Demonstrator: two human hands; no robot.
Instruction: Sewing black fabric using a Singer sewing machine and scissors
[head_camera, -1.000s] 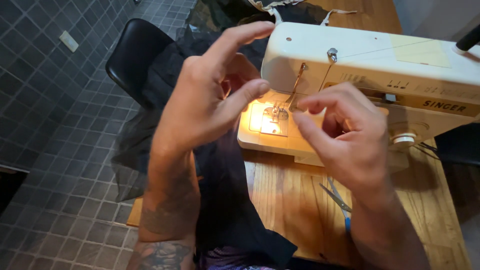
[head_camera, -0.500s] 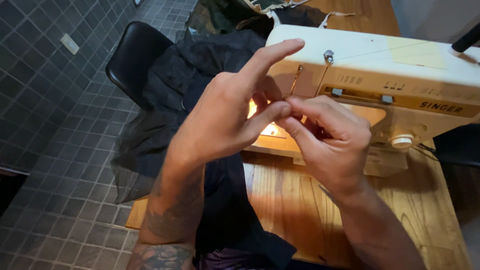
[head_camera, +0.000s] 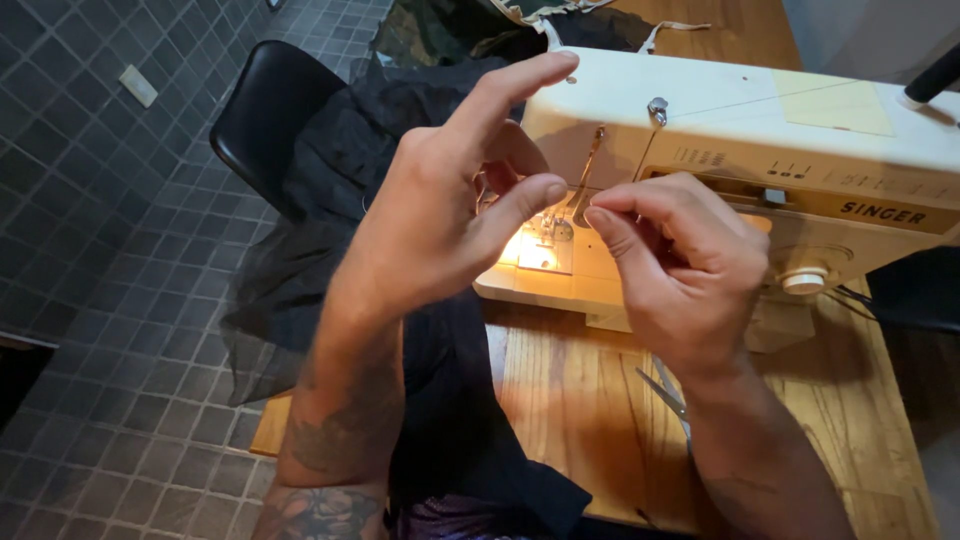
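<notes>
Centre of frame: the left hand (head_camera: 440, 225) and right hand (head_camera: 680, 265) have closed in together at the needle area (head_camera: 556, 228) of the cream sewing machine (head_camera: 760, 140). A second ago they sat apart. Both pinch with thumb and forefinger, apparently on fine thread, too thin to see. Black fabric (head_camera: 330, 210) hangs at left; scissors (head_camera: 668, 392) lie on the wooden table (head_camera: 580, 420), lower right.

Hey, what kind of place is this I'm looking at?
Probably a home sewing corner or small workshop: a cream sewing machine with its work light on sits on a wooden table, black fabric is draped over its edge, and a black chair stands on dark floor tiles.
</notes>
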